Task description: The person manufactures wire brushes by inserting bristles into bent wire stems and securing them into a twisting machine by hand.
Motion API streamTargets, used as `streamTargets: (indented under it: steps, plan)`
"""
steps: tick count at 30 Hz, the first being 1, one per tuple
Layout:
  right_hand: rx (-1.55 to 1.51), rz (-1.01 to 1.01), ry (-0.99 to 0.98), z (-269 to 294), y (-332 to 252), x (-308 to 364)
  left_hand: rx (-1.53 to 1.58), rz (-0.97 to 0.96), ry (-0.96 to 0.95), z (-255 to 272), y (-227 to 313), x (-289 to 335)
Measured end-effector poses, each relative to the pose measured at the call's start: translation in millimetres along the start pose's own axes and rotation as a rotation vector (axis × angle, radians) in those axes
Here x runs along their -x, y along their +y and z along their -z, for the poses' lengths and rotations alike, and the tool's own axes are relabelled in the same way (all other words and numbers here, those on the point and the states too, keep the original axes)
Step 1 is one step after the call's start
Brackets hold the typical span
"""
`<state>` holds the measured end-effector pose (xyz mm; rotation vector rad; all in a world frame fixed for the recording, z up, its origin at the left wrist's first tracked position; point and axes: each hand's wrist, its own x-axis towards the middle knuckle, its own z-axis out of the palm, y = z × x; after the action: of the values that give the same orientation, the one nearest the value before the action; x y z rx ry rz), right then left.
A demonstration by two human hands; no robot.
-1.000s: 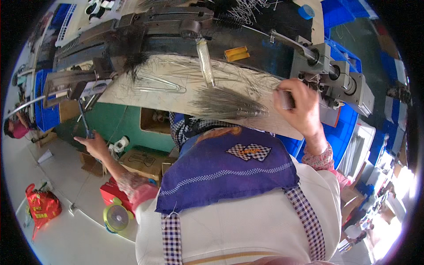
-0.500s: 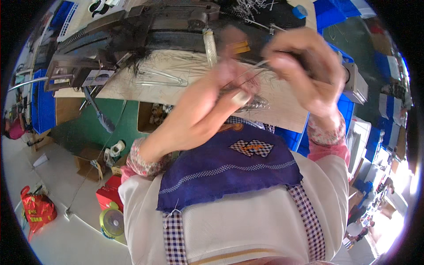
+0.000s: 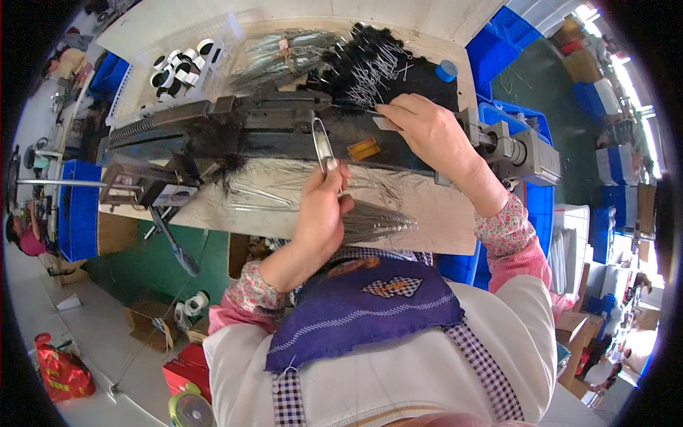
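The left hand (image 3: 319,215) pinches a slim metal loop (image 3: 326,151) left of the yellow block (image 3: 363,149). Farther right, the right hand (image 3: 432,136) has fingers narrowed near silvery wires (image 3: 373,69) (what they hold, I cannot tell).

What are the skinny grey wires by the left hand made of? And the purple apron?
The grey wires look like metal, perhaps steel: they are thin, with a silvery shine. The purple apron seems to be matte woven cloth, maybe cotton, because it hangs softly and has what looks like pale stitching.
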<state>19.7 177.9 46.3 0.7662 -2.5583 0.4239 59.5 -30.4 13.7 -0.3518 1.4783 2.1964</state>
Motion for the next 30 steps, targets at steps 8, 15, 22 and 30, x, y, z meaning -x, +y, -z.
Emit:
streamTargets:
  steps: [8, 15, 22, 30]
  plan:
    - [0.010, 0.005, -0.135, 0, 0, -14, 0.765, 0.299, -0.544, 19, 82, 26]
    - [-0.135, -0.038, -0.109, 11, 2, -11, 0.854, -0.272, -0.514, 96, 63, 22]
    - [0.424, -0.621, -0.419, 24, 77, -90, -0.802, -0.280, -0.473, -1, 33, -42]
    - [-0.145, 0.178, -0.103, 12, 24, -22, -1.101, -0.779, -0.408, -19, 31, -85]
